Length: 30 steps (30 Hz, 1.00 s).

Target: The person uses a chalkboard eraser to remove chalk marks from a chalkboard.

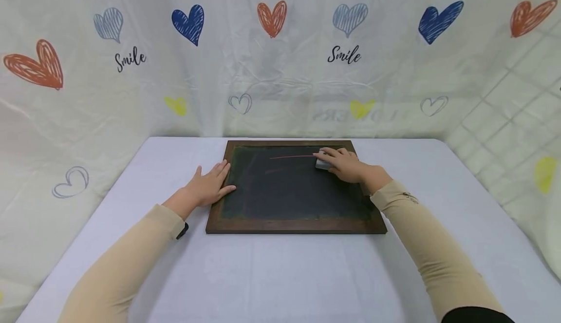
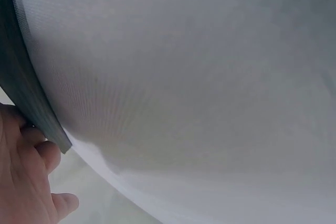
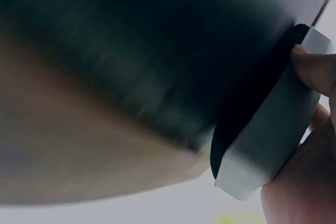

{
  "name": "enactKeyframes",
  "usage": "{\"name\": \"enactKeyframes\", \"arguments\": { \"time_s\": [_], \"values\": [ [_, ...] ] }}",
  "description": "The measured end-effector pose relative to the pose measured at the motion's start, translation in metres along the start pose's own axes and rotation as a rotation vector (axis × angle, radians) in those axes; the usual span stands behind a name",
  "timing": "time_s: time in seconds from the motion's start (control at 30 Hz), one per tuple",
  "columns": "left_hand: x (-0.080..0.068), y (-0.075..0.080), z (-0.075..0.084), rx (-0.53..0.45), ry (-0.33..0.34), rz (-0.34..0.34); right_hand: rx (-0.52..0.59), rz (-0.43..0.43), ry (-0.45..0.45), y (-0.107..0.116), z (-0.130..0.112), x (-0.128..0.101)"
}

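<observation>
Head view: a dark rectangular chalkboard in a brown wooden frame (image 1: 294, 186) is seen lying flat on a white-covered table (image 1: 280, 274), towards its far middle. A thin reddish chalk line (image 1: 291, 157) is drawn near the chalkboard's far edge, with a fainter reddish smear just below it.

The right hand (image 1: 346, 164) is laid over a small grey block eraser (image 1: 323, 163) at the far right part of the chalkboard, right at the end of the chalk line. In the right wrist view the eraser (image 3: 273, 140) is gripped by curled fingers (image 3: 315, 69), its dark pad pressed against the slate.

The left hand (image 1: 209, 186) is spread flat, fingers straight, on the chalkboard's left frame edge and the table beside it; nothing is grasped. In the left wrist view, part of that hand (image 2: 26, 177) is seen next to the board's dark edge (image 2: 31, 103).

A pale curtain printed with coloured hearts and the word "Smile" (image 1: 280, 55) is hung behind the chalkboard.

Judgement: wiping appears to be in hand. The eraser's pad is best kept flat and drawn along the line with even pressure, while the frame is held down by the left palm so the chalkboard is not slid. The faint smear should be passed over as well.
</observation>
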<state>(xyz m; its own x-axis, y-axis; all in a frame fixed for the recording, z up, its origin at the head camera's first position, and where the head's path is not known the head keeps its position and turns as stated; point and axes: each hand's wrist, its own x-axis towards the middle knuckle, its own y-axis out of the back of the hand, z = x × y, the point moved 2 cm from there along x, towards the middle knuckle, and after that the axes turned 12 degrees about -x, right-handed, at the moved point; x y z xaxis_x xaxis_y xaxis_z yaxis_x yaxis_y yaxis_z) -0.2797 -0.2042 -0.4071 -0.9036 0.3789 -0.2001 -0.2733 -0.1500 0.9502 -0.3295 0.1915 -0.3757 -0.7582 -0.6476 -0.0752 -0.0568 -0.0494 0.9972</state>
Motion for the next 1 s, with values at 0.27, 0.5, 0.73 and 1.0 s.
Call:
{"name": "enactKeyframes", "arguments": {
  "time_s": [0.27,0.5,0.73,1.0],
  "values": [
    [0.000,0.000,0.002,-0.001,0.004,-0.009,-0.037,-0.078,0.034,-0.002,-0.050,0.047],
    [0.002,-0.005,0.001,0.012,0.005,-0.016,-0.098,-0.115,0.173,-0.003,-0.123,0.084],
    [0.002,-0.001,0.003,0.035,0.000,-0.002,-0.102,-0.111,0.168,0.000,-0.138,0.089],
    [0.002,-0.002,0.001,0.005,0.010,-0.005,-0.040,-0.087,0.004,-0.003,-0.071,0.063]
  ]
}}
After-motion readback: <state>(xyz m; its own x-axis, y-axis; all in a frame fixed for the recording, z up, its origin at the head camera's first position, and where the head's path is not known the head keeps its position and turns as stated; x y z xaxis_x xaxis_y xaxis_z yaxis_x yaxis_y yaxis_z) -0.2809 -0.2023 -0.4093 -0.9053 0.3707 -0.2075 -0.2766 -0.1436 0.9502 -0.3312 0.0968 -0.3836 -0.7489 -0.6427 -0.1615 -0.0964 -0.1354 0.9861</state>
